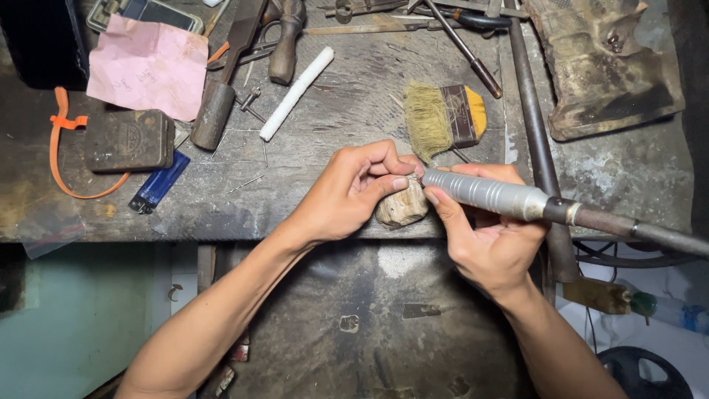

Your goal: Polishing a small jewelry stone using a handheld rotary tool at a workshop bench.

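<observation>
Both forearms are bare, no sleeves. The left hand (354,188) and right hand (487,236) wear no gloves, rings or watch.

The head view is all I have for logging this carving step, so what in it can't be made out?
- Tool tip: hidden in the head view between the left hand and the stone.
- Handpiece in the right hand: its shaft runs off the right edge.
- Pink paper: writing too faint.
- Stone's upper side: covered by the fingers.
</observation>
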